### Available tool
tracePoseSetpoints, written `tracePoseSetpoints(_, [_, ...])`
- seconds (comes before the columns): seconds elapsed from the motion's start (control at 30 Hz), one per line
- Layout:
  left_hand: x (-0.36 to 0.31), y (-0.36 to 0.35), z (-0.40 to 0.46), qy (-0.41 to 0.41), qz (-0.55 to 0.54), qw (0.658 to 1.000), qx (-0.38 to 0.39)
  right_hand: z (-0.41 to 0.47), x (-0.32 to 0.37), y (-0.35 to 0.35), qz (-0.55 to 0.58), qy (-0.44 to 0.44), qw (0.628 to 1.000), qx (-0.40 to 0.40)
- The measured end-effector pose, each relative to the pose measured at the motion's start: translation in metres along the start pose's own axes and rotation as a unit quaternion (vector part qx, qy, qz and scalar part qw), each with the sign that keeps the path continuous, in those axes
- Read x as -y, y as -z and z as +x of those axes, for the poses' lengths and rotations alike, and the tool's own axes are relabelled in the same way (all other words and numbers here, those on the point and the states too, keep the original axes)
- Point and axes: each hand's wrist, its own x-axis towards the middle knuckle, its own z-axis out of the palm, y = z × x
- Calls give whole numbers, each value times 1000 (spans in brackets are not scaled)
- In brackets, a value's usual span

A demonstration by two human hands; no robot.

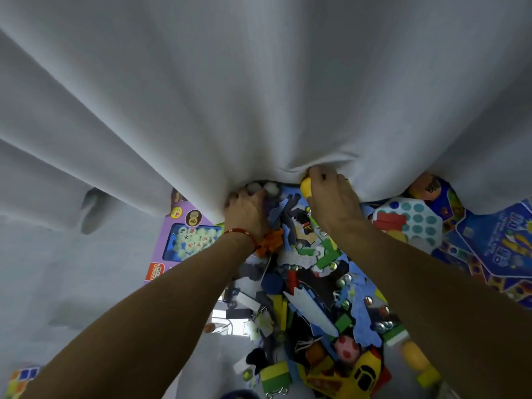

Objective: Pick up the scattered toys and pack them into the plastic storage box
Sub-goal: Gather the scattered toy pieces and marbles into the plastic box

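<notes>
The left hand (247,208) and right hand (331,197) are seen reaching into a jumbled heap of small multicoloured plastic and wooden toys (311,283), fingers curled among the pieces; a yellow rounded piece (305,188) is held by the right. Gathering is judged underway. A lift is called for next, but the storage box cannot be made out. A draped white cloth (259,82) overhangs the heap.

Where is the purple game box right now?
In the head view, the purple game box lies left of the toy pile, beside the left hand, partly under the white cloth.
</notes>
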Motion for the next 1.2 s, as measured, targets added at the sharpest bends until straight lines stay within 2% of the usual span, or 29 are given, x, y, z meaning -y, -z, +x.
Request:
tracePoseSetpoints(0.07, [-1, 9, -6, -8, -27, 1000, -15, -16, -1, 8, 34, 15, 999, -23])
tracePoseSetpoints(0.13, [-5, 25, -23, -15, -85, 995, -38, -39, 0, 26, 112, 10, 994, -13])
tracePoseSetpoints(0.2, [-10, 50, -49, 16, -178, 983, -48, -61, 5, 54, 215, -32, 976, 20])
tracePoseSetpoints(0.27, [-12, 81, -82, 66, -277, 958, -34, -75, 15, 90, 281, -78, 953, 87])
tracePoseSetpoints(0.3, [-10, 98, -99, 93, -340, 936, -24, -81, 21, 112, 301, -93, 941, 122])
tracePoseSetpoints(0.37, [1, 135, -138, 141, -480, 866, -12, -94, 40, 159, 366, -113, 904, 190])
tracePoseSetpoints(0.43, [23, 171, -176, 185, -566, 803, -28, -110, 68, 207, 417, -92, 867, 258])
tracePoseSetpoints(0.57, [98, 223, -260, 257, -612, 742, -93, -156, 158, 266, 450, -11, 811, 373])
tracePoseSetpoints(0.67, [154, 233, -322, 327, -629, 700, -82, -190, 229, 263, 448, 37, 779, 437])
tracePoseSetpoints(0.8, [207, 223, -391, 408, -641, 649, -7, -228, 300, 224, 418, 19, 754, 506])
tracePoseSetpoints(0.9, [235, 217, -423, 469, -632, 615, -46, -246, 323, 206, 413, 5, 754, 511])
tracePoseSetpoints(1.0, [247, 219, -434, 486, -606, 623, -86, -249, 319, 211, 414, 18, 772, 482])
tracePoseSetpoints(1.2, [194, 241, -402, 349, -611, 703, -97, -245, 256, 245, 364, 27, 831, 420])
